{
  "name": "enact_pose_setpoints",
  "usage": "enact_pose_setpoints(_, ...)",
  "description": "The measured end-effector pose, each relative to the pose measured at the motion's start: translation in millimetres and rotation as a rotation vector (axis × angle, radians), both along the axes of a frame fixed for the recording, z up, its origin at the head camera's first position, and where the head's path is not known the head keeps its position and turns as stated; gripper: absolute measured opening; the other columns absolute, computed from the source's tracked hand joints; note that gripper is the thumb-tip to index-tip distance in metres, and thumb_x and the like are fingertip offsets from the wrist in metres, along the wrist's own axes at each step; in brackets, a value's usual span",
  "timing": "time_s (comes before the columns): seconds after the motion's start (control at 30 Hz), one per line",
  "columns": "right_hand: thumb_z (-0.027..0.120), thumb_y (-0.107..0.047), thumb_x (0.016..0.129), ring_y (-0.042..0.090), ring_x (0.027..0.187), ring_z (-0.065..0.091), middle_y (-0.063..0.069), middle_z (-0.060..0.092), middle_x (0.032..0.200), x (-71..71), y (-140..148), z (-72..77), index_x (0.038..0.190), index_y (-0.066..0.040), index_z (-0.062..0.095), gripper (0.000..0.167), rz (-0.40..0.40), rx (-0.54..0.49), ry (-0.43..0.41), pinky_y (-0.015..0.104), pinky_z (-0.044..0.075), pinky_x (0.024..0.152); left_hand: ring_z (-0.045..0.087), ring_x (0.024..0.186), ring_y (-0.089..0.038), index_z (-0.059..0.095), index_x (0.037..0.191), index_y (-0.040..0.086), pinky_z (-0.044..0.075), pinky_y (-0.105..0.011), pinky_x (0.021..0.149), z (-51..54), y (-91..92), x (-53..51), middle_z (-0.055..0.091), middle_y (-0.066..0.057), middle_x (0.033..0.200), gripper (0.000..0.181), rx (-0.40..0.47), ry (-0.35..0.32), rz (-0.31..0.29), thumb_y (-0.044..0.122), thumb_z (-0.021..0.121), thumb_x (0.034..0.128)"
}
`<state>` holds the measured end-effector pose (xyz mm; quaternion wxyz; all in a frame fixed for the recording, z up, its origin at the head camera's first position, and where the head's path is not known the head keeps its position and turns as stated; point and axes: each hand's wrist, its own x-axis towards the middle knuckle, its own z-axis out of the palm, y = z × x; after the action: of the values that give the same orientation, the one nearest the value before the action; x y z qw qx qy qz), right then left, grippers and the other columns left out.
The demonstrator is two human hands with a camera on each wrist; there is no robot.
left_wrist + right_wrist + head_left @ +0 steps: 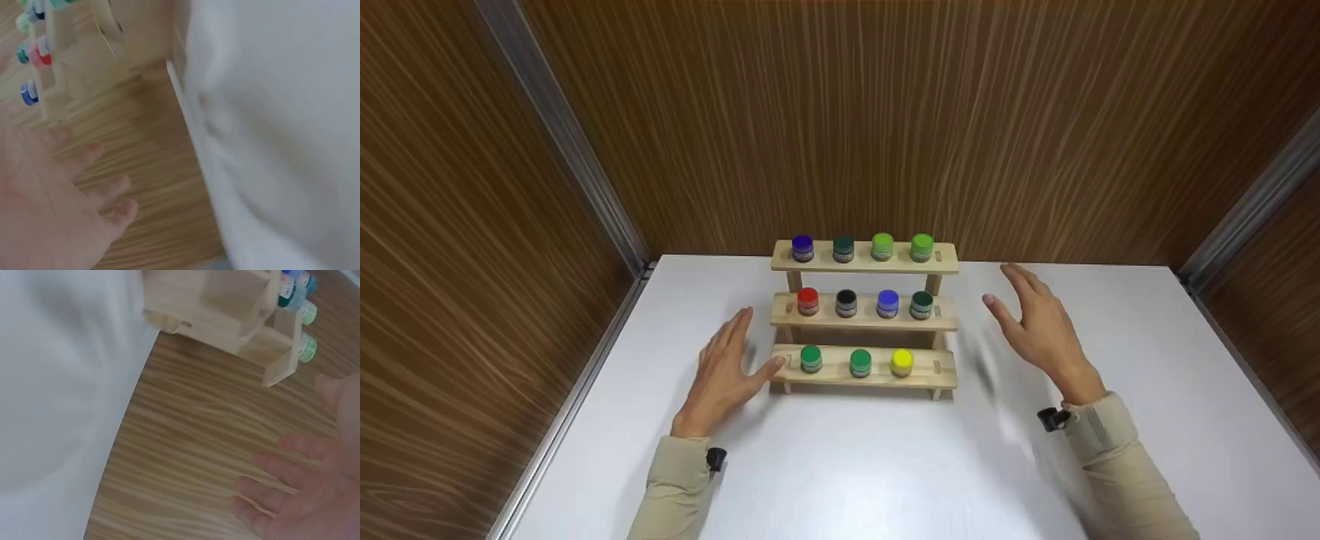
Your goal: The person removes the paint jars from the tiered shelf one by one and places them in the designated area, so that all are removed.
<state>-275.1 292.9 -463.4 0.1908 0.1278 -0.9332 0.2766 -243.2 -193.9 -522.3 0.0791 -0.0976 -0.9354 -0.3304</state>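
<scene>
Tiered rack [867, 309] blocks middle of white table [855, 472]
Room to pass lies in front; a wood-grain wall [870, 127] stands close behind the top shelf [863, 259].

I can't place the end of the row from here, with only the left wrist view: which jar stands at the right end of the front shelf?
Observer: In the head view, the yellow jar stands there, near the right end of the front shelf.
Operator: Thanks. How many stand on that shelf altogether? I can't count them.
Observer: Three: the yellow jar and two green jars.
Operator: And what's off to the right of the rack?
Observer: The right grip, apart from the rack and holding nothing.
</scene>
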Motion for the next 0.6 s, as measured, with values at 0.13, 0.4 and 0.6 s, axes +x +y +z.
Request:
enact_pose_setpoints(0.13,0.059,-0.046,0.109,0.051,0.150,0.041,0.025,0.044,0.165,-6.1,-6.2,14.0,0.161,-0.003,0.044,0.070,0.025,-0.023,-0.039,0.073,0.033,0.120,0.025,0.161,-0.044,0.019,0.172,0.011,0.024,-0.064,0.130,-5.7,3.4,2.3,0.021,-0.017,0.177,0.105,0.165,-0.128,-0.022,0.053,0.077,0.0953)
enact_pose_setpoints(0.4,0.060,-0.047,0.109,0.049,0.150,0.042,0.025,0.044,0.164,-25.2,-20.1,39.2,0.161,-0.002,0.042,0.072,0.090,-0.068,-0.099,0.069,0.036,0.122,0.051,0.145,-0.046,0.024,0.169,0.003,0.048,-0.056,0.118,-17.9,10.8,2.2,0.034,-0.023,0.171,0.101,0.390,-0.249,-0.051,0.034,0.084,0.0933)
enact_pose_setpoints(0.6,0.062,-0.045,0.108,0.048,0.144,0.050,0.025,0.049,0.159,-41.3,-31.1,46.7,0.160,-0.003,0.044,0.069,0.147,-0.161,-0.145,0.067,0.044,0.117,0.059,0.138,-0.043,0.027,0.165,-0.007,0.053,-0.050,0.114,-24.5,13.6,0.3,0.042,-0.027,0.166,0.096,0.457,-0.280,-0.069,0.027,0.083,0.0953)
